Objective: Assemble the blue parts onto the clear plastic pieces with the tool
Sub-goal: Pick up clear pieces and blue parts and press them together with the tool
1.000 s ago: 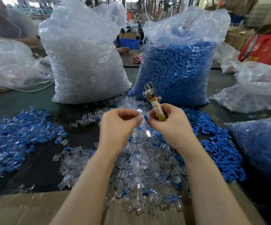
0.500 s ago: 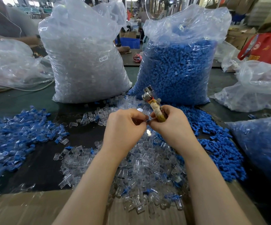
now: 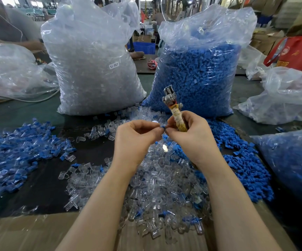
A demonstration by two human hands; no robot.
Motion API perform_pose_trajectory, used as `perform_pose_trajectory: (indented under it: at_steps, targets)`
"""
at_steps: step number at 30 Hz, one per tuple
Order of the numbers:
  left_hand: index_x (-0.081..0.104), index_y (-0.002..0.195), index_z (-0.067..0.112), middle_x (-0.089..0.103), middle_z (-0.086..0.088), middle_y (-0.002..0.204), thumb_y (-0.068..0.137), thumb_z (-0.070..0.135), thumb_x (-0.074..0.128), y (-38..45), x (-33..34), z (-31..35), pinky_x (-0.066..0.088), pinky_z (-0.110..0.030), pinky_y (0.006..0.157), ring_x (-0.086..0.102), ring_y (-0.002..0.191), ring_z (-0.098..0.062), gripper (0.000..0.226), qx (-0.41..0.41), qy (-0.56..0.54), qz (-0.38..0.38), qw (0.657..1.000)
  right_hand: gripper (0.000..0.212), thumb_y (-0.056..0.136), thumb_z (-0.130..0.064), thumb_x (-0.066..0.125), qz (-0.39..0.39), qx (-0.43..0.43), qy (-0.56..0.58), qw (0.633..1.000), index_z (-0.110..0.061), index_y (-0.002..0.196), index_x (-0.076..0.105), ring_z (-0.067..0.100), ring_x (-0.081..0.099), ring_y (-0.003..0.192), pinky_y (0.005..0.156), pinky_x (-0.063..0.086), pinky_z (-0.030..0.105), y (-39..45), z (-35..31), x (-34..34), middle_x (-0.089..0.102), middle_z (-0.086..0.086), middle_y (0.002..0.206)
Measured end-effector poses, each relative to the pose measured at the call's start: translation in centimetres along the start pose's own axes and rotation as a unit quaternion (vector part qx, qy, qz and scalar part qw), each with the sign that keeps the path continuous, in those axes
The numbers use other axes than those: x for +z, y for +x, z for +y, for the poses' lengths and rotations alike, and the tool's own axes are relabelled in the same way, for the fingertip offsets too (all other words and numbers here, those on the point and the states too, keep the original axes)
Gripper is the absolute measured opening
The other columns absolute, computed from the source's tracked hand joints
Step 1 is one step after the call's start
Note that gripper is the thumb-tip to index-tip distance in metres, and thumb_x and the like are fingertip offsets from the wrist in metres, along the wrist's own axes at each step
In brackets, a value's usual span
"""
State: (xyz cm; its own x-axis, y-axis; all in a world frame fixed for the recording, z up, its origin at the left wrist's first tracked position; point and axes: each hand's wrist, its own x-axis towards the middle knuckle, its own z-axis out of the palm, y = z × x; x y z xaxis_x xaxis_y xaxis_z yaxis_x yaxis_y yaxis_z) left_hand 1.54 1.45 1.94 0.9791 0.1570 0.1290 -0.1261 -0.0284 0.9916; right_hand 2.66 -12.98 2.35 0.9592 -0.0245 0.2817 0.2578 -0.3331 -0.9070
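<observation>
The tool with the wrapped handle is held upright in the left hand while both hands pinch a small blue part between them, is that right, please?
Not quite: the head view shows the tool in the right hand, not the left hand. The rest holds: it stands upright, and both hands pinch the small blue part.

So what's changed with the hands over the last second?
The left hand moved right until its fingertips met those of the right hand, and a small blue plastic part now shows pinched between them. The right hand kept gripping the tape-wrapped metal tool upright; the piles stayed put.
</observation>
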Motion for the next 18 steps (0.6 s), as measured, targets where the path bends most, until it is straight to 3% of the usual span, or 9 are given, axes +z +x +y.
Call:
perform_pose_trajectory:
  at_steps: [4,9,14,18]
  targets:
    - [0.074,0.083,0.01,0.075,-0.004,0.071,0.08,0.003,0.077,0.1,-0.1,-0.2,0.056,-0.018,0.064,0.074,0.069,-0.016,0.008,-0.012,-0.033,0.008,0.999,0.009,0.087,-0.018,0.071,-0.045,0.003,-0.007,0.999,-0.024,0.085,0.064,0.002,0.058,0.065,0.064,0.05,0.018,-0.2,0.3,-0.5,0.063,-0.014,0.068]
    - [0.071,0.086,0.007,0.074,-0.002,0.071,0.082,0.0,0.072,0.5,-0.4,0.0,0.056,-0.019,0.065,0.072,0.067,-0.015,0.008,-0.022,-0.127,0.024,0.991,0.009,0.085,-0.016,0.071,-0.134,0.045,-0.047,0.989,-0.023,0.087,0.065,0.021,0.065,0.082,0.084,0.053,0.042,-0.4,0.8,-1.6,0.068,0.003,0.084]
    - [0.07,0.087,0.006,0.074,-0.002,0.071,0.084,-0.001,0.069,0.6,-0.6,0.1,0.057,-0.02,0.066,0.071,0.066,-0.013,0.008,-0.009,-0.17,0.034,0.985,0.013,0.079,-0.022,0.07,-0.196,0.055,-0.061,0.977,-0.018,0.089,0.063,0.02,0.055,0.076,0.087,0.05,0.053,-0.5,0.7,-1.5,0.061,0.004,0.081]
    - [0.07,0.088,0.005,0.074,-0.003,0.074,0.084,-0.001,0.069,0.6,-0.7,0.2,0.056,-0.019,0.066,0.071,0.067,-0.012,0.008,0.0,-0.173,0.029,0.985,0.021,0.075,-0.028,0.067,-0.204,0.052,-0.073,0.975,-0.015,0.09,0.06,0.019,0.051,0.071,0.073,0.044,0.041,-0.5,0.6,-1.3,0.055,0.0,0.075]
